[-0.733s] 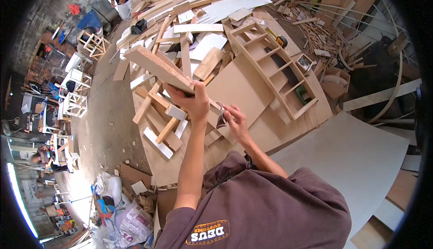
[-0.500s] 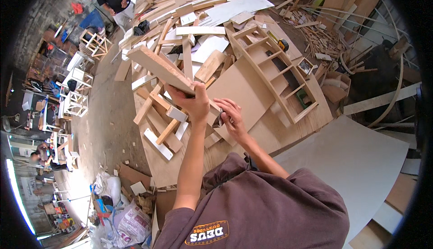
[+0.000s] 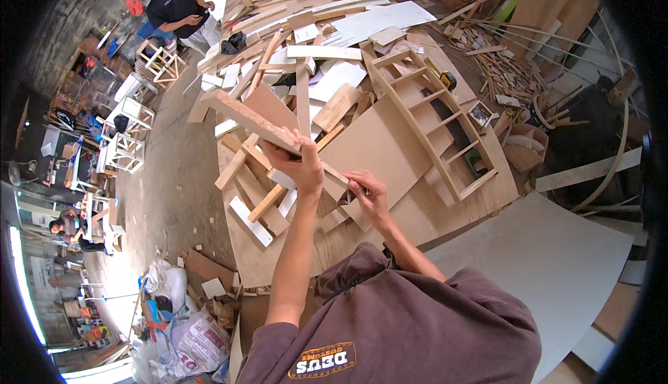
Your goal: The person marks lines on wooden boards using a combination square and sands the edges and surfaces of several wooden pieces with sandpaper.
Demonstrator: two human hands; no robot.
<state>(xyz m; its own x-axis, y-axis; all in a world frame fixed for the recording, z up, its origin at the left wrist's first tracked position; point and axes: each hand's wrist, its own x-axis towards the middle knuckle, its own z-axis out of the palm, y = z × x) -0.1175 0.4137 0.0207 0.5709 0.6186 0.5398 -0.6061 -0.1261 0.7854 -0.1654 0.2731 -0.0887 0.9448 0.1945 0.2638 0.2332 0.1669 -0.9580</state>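
My left hand (image 3: 300, 168) is wrapped round the middle of a long wooden board (image 3: 243, 116), held up at a slant over the worktable. The board's far end points to the upper left, and its near end reaches my right hand (image 3: 370, 193). My right fingers are pinched together at that near end, on a small dark folded piece (image 3: 345, 197) that looks like a scrap of sandpaper; its kind is not plain. Below the board, wooden offcuts and a flat brown panel (image 3: 372, 154) lie on the worktable (image 3: 306, 262).
A ladder-like wooden frame (image 3: 433, 116) lies on the table's right, with a yellow-black tape measure (image 3: 448, 80) beside it. White boards (image 3: 383, 22) and more offcuts cover the far side. A person (image 3: 179, 8) stands at the far left. White bags (image 3: 198, 342) sit on the floor.
My right hand has shifted slightly right and down along the board's near end, its fingers now more tightly pinched. My left hand keeps its hold. The view has turned a little.
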